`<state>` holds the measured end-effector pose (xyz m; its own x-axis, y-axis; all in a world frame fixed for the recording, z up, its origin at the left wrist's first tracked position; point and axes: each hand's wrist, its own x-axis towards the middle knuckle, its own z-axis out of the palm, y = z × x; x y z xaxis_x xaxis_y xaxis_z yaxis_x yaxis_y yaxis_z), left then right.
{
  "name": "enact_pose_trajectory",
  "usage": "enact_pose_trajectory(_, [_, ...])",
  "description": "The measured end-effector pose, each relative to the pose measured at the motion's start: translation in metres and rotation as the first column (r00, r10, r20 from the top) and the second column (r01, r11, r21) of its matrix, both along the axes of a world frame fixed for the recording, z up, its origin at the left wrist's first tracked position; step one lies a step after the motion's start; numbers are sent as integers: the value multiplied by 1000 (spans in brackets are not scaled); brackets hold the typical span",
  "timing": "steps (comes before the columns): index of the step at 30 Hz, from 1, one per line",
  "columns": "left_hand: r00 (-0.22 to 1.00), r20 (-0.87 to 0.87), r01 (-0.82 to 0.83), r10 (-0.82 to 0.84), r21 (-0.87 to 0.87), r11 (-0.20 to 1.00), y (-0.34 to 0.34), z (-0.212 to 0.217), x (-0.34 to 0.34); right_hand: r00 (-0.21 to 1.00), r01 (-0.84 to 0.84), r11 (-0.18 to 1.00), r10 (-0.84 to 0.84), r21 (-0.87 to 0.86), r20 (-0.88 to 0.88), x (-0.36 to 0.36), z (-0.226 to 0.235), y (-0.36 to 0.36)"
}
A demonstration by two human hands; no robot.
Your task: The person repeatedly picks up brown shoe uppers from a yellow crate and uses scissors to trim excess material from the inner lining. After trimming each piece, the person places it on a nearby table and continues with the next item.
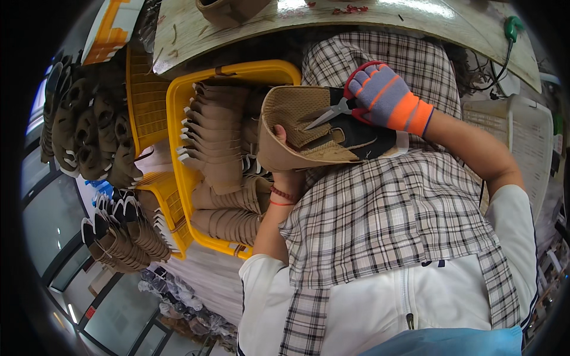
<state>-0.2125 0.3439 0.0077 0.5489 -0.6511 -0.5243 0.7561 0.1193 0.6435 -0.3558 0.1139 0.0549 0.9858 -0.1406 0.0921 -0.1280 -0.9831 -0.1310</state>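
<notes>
My left hand (284, 155) grips a tan and black shoe upper (285, 107) over my lap, the thumb inside its opening and the other fingers hidden behind it. In a grey and orange knit glove, my right hand (382, 98) is closed around the red handles of a pair of scissors (332, 113). Their blades are parted and reach into the upper's opening, over its mesh lining. Whether they touch any thread or cloth I cannot tell.
Left of my lap, a yellow basket (178, 118) holds stacked brown uppers (222, 136). More uppers (89, 127) lie in bunches farther left. Ahead is a worktable (285, 21) bearing a brown piece (231, 10) and red scraps. At right stands a white plastic crate (525, 136).
</notes>
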Motion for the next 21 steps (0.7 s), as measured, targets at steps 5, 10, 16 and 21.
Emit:
enact_pose_trajectory(5, [999,-42,1,-3,-48,999,0,-1,-1,996,-5,1000,5,4,-88,-2,7,-8])
enact_pose_trajectory(10, [999,-30,19,-21,-37,999,-1,1,-3,998,-48,999,48,4,-44,0,8,-7])
enact_pose_trajectory(16, [1000,-5,13,-13,20,1000,2,-3,-3,998,-53,999,52,13,28,12,0,8])
enact_pose_trajectory(21, [1000,-7,22,-22,21,1000,2,-4,-4,1000,-27,999,27,34,15,6,-4,0])
